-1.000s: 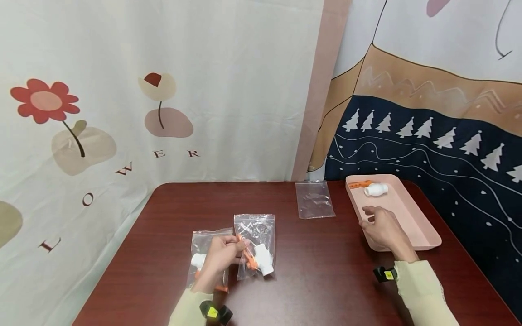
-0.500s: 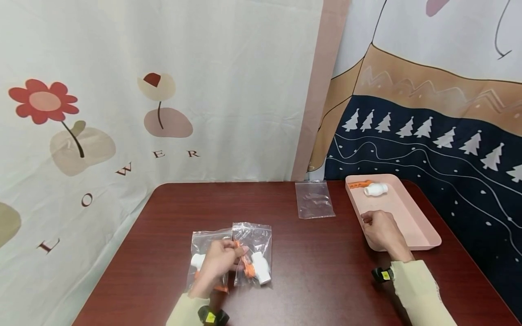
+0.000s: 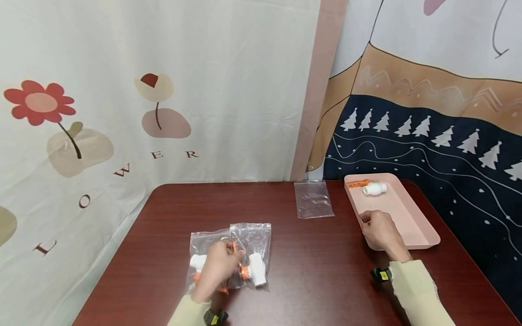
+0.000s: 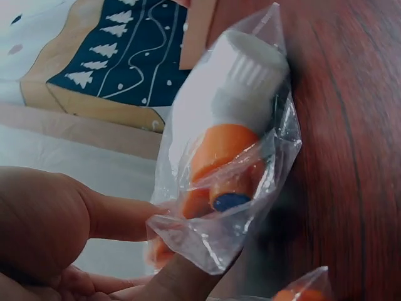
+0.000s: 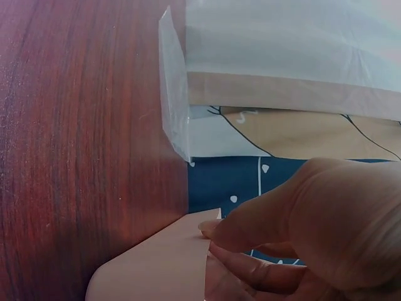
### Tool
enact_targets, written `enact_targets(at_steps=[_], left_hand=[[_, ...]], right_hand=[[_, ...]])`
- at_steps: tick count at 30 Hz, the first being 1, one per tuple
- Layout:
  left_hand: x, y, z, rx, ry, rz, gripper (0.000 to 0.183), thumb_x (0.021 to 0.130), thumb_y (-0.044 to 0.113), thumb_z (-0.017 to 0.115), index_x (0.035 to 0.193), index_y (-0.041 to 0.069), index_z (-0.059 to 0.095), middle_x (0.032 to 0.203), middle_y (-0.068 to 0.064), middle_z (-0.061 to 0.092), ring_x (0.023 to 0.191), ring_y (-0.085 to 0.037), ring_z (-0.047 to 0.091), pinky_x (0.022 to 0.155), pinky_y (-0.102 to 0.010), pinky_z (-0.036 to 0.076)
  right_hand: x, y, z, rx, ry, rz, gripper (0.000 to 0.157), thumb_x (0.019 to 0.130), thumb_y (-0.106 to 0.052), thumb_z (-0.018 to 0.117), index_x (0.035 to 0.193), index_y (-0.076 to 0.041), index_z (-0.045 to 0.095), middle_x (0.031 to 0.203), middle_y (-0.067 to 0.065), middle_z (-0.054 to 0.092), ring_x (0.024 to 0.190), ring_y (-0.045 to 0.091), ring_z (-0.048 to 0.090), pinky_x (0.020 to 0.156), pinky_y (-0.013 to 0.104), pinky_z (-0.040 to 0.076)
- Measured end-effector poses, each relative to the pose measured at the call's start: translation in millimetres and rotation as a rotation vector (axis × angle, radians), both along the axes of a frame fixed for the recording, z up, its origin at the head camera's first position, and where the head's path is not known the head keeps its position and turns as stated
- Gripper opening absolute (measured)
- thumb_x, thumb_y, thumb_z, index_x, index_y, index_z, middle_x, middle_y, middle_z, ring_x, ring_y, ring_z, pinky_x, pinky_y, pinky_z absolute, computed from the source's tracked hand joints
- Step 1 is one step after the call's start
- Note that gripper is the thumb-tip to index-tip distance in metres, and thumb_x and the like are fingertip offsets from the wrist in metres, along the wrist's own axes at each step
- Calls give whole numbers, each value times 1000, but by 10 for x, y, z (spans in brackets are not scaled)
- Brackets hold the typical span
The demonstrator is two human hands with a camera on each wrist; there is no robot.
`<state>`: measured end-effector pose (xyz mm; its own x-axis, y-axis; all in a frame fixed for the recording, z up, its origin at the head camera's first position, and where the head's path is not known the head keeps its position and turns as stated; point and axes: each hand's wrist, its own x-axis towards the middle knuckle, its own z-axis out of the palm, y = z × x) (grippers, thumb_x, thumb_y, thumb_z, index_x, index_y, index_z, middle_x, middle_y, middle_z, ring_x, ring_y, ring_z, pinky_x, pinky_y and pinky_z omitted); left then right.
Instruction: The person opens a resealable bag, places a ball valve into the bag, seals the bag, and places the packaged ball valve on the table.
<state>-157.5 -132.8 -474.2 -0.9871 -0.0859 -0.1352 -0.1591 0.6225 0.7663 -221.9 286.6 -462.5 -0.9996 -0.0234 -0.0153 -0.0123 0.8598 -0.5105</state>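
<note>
In the head view my left hand (image 3: 220, 262) pinches the left side of a transparent zip bag (image 3: 249, 233). Inside that bag are a white plastic bottle-shaped piece (image 3: 258, 269) and an orange plastic piece (image 4: 224, 147) with a dark blue end. Partly beneath the left hand lies a second zip bag (image 3: 200, 240), with a white piece (image 3: 197, 261) and orange parts inside. On the right, my right hand (image 3: 381, 231) grips the left rim of a pink tray (image 5: 156, 266), thumb outside and fingers over the inner side.
At the tray's far end lie an orange strip-like piece (image 3: 359, 183) and a white bottle-shaped piece (image 3: 374, 189). A flat zip bag (image 3: 313, 199) rests near the back edge of the brown table (image 3: 302, 271). Printed curtains (image 3: 236, 90) hang behind the table.
The left hand has brought its bag slightly left and toward me, beside the second bag. The right hand has closed from relaxed fingers onto the tray's rim.
</note>
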Motion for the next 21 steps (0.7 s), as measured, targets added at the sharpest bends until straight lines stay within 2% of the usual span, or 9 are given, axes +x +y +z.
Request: enact_targets(at_steps=[5, 13, 18, 21], left_hand=[[0, 38, -5, -157, 69, 6, 24, 85, 9, 72, 70, 10, 53, 63, 1, 47, 54, -14, 47, 47, -26, 40], [-24, 69, -20, -253, 95, -2, 27, 82, 2, 69, 64, 9, 50, 69, -13, 59, 52, -17, 55, 44, -27, 47], [3, 92, 30, -297, 108, -21, 34, 78, 3, 70, 58, 14, 44, 62, -6, 54, 53, -17, 52, 47, -28, 43], [39, 111, 84, -315, 99, -22, 33, 79, 10, 73, 59, 14, 47, 59, -2, 54, 48, -16, 52, 45, -29, 41]], right_hand=[[5, 4, 11, -3, 4, 7, 29, 95, -5, 53, 114, 7, 72, 93, 15, 74, 83, 26, 65, 75, 44, 57], [11, 7, -4, 1, 25, 9, 27, 94, -5, 56, 111, 7, 72, 91, 16, 75, 86, 29, 67, 80, 51, 57], [7, 11, -1, 0, 25, 8, 27, 94, -4, 55, 111, 8, 72, 90, 16, 74, 85, 29, 66, 79, 51, 57], [6, 12, 4, 4, 21, 6, 28, 95, -5, 55, 113, 8, 72, 91, 16, 74, 86, 29, 67, 79, 50, 57]])
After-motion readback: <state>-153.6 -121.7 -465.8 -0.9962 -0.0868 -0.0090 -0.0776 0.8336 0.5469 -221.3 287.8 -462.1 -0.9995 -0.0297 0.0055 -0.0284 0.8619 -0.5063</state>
